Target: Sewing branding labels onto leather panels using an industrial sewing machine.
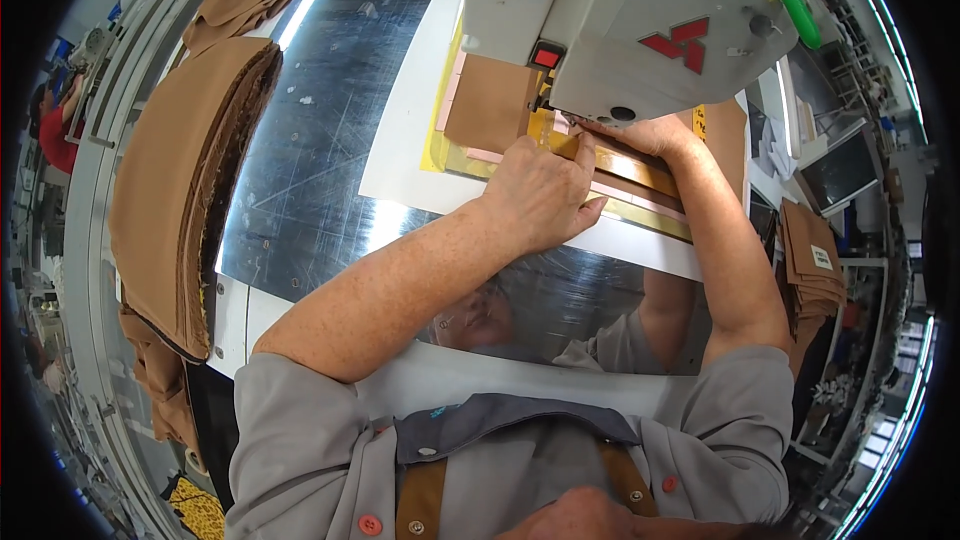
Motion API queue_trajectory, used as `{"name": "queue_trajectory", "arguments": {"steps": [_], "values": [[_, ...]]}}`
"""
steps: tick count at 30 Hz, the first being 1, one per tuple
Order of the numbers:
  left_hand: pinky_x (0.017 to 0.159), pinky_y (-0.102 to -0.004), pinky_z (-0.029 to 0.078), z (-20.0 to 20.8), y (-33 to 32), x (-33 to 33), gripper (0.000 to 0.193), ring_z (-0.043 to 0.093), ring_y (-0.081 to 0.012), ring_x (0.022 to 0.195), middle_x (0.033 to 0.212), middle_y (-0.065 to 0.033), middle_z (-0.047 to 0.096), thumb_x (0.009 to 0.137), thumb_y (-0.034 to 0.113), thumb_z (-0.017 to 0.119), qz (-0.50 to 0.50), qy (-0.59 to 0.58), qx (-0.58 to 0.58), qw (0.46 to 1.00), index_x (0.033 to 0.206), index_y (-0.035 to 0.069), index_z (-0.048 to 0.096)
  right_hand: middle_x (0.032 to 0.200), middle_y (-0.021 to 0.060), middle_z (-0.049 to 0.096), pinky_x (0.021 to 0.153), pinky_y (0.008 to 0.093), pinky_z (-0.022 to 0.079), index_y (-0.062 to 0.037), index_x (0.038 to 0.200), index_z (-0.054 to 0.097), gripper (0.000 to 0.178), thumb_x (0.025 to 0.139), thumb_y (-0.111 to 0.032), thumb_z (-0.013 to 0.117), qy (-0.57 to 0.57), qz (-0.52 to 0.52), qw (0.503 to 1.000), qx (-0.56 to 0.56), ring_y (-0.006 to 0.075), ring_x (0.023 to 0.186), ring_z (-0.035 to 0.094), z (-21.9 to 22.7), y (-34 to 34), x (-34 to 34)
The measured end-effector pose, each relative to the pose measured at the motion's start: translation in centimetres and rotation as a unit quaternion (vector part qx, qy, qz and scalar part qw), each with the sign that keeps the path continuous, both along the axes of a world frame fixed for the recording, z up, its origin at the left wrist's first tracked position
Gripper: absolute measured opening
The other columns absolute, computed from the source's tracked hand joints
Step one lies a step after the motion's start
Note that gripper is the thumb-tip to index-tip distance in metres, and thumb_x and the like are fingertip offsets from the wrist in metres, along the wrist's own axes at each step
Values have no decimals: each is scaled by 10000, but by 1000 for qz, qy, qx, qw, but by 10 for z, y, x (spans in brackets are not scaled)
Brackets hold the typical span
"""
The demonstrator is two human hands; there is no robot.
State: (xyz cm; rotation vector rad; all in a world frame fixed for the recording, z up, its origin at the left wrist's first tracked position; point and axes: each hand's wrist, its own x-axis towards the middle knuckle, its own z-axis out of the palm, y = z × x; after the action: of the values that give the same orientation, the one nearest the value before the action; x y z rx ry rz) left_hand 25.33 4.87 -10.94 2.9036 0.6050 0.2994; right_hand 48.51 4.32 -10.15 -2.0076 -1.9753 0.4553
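Left hand [540,192]: palm down, thumb and forefinger apart
Right hand [643,134]: outstretched (grip, I can't tell)
Brown rectangular panel [487,105]: flat, smooth

Sewing workshop, industrial sewing machine [615,40], stacked brown fabric pieces [165,190], metal worktop [325,110], apparently another person [58,145], blurred, far left

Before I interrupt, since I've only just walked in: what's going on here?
A person is working at a grey machine. Their left hand is at an amber strip beside a flat brown panel; their right hand is under the machine, partly hidden. A stack of brown pieces lies to the left.
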Motion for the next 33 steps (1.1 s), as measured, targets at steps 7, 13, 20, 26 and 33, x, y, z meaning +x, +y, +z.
{"name": "queue_trajectory", "arguments": {"steps": [7, 13, 20, 26, 33], "values": [[676, -386, 528, 3, 2, 3, 744, 692, -276, 627, 628, -93, 668, 963, 494, 567, -7, 22, 11, 1000, 1382, -120, 539, 1369, 185, 608, 1165, 500, 328, -158, 1303, 682, 655, 764, -515, 787, -14, 3, 1000, 20, 384, 1364, 466, -20, 10, 16], [696, -404, 535, -4, 8, 6, 726, 689, -287, 629, 637, -109, 671, 977, 490, 530, -26, 13, 51, 998, 1375, -116, 547, 1496, 212, 490, 1237, 523, 248, -175, 1405, 605, 774, 740, -523, 796, -17, 11, 1000, 24, 417, 1447, 374, -31, 18, 25], [699, -419, 545, 1, 6, 3, 736, 692, -304, 657, 665, -142, 678, 969, 492, 532, -21, 7, 42, 999, 1390, -112, 548, 1509, 222, 475, 1255, 511, 228, -144, 1441, 570, 812, 761, -536, 777, -36, -11, 999, -25, 431, 1453, 366, -26, 19, 20], [704, -418, 549, 4, 9, 8, 731, 692, -303, 661, 660, -143, 674, 966, 480, 536, -23, 19, 44, 999, 1395, -112, 544, 1498, 223, 489, 1250, 510, 231, -128, 1369, 647, 712, 798, -542, 741, -39, 19, 999, -9, 453, 1441, 372, -28, 20, 25], [695, -418, 543, 3, 3, 4, 722, 672, -312, 619, 629, -136, 652, 963, 478, 537, -32, 23, 34, 999, 1379, -112, 560, 1470, 197, 511, 1235, 517, 251, -115, 1313, 682, 627, 810, -486, 744, -15, 25, 999, 40, 456, 1409, 397, -21, 9, 15]]}}
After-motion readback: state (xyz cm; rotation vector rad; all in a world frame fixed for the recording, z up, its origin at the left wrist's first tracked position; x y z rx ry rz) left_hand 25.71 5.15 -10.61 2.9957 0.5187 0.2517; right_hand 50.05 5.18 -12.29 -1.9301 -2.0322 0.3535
